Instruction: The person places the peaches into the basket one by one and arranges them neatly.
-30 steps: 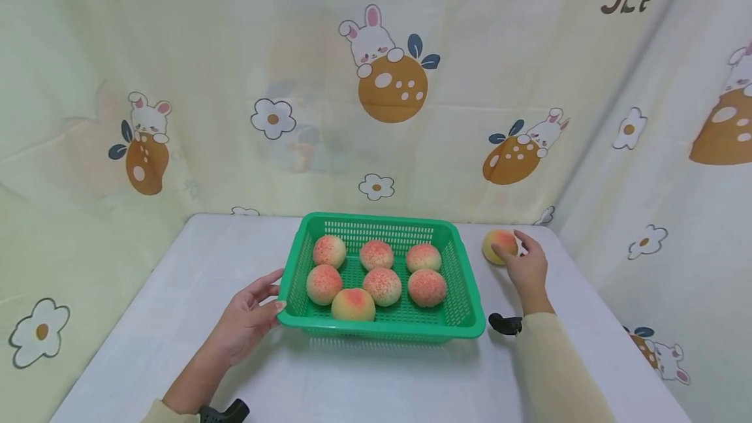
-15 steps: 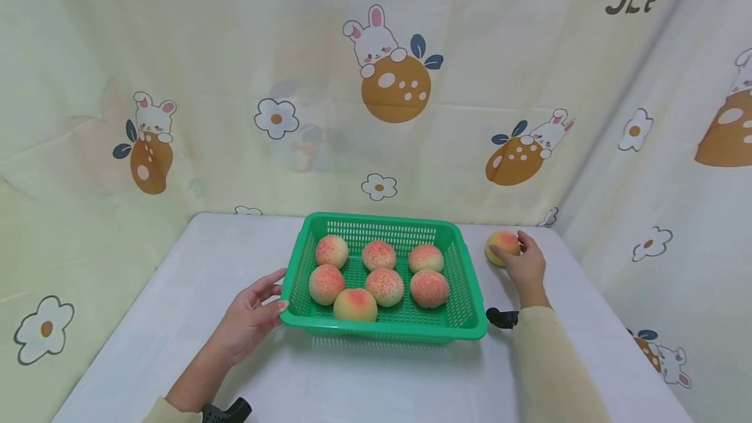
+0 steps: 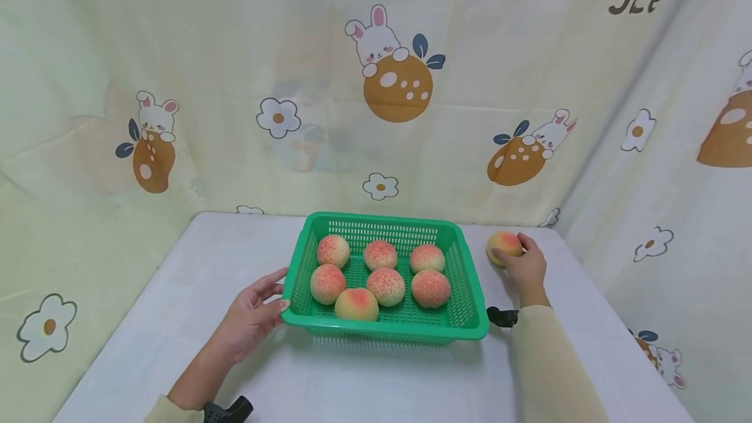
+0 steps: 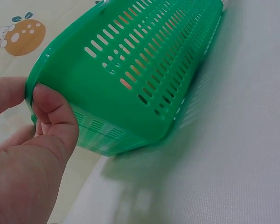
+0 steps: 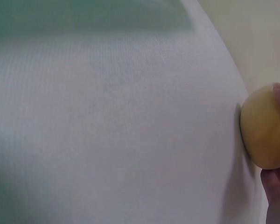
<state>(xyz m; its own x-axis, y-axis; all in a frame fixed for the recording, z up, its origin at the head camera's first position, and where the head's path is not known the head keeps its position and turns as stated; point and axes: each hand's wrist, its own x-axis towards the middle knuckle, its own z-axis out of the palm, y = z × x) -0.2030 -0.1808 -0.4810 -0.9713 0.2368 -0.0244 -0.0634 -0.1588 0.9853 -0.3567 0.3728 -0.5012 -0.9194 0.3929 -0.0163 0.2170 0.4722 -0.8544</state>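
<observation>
A green plastic basket (image 3: pixel 388 330) with slotted walls stands on the table, and several pinkish peaches (image 3: pixel 385 287) lie in it, apart from its rear rim. My left hand (image 3: pixel 251 318) grips the basket's left rim near the front corner. Close up in the left wrist view, its thumb and fingers pinch the green rim (image 4: pixel 33 77). Right of the basket, my right hand (image 3: pixel 527 271) holds a yellow-and-pink peach (image 3: pixel 504 242) between thumb and fingers. The right wrist view catches this peach (image 5: pixel 263 128) at its edge, low over or on the table; which one, I cannot tell.
A white-covered table (image 3: pixel 405 384) carries everything. Behind it and along the sides hangs a pale curtain (image 3: pixel 458 168) printed with rabbits and flowers, close to the table's back edge. Black straps sit at both wrists.
The whole head view has shifted slightly, so things appear a little further right. The right wrist has edged slightly toward the peach. The left hand keeps its hold on the basket.
</observation>
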